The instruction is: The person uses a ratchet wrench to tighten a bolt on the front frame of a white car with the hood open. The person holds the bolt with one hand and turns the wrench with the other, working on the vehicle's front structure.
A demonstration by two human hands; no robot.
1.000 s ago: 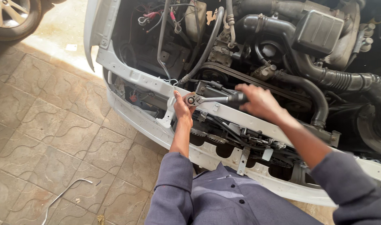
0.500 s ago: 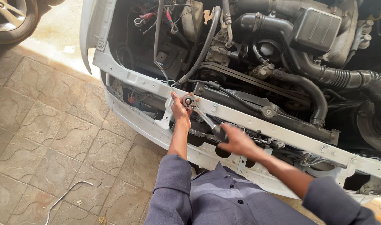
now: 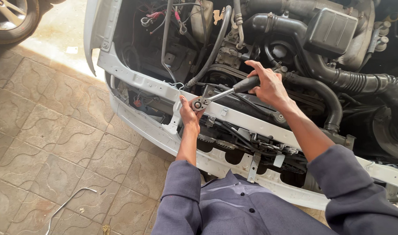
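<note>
Right hand (image 3: 268, 87) has swung the ratchet wrench (image 3: 223, 92) handle from lower centre up toward the engine hoses, fingers wrapped on the black grip. Left hand (image 3: 189, 114) pinches the wrench head at frame centre, on the white crossbar (image 3: 155, 89). Another turn underway.
</note>
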